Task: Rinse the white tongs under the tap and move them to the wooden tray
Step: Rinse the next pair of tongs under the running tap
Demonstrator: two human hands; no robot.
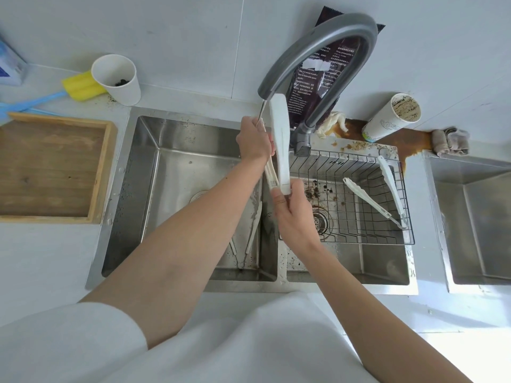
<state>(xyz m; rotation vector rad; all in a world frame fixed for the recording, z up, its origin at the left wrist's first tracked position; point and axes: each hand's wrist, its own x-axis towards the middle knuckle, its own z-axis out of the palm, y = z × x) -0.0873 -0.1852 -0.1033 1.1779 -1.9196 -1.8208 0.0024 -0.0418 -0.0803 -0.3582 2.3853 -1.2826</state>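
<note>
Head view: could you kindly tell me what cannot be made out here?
All in the head view:
- White tongs: far arm largely hidden by the left hand.
- Second tongs in left basin: upper part hidden by left forearm.
- Dark packet print: too small to read.
- Blue box: cut off by left edge.

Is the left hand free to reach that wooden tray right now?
Probably yes: the tray lies beside the sink on that side, nothing between. But the left hand grips the tongs, so they would come along.
</note>
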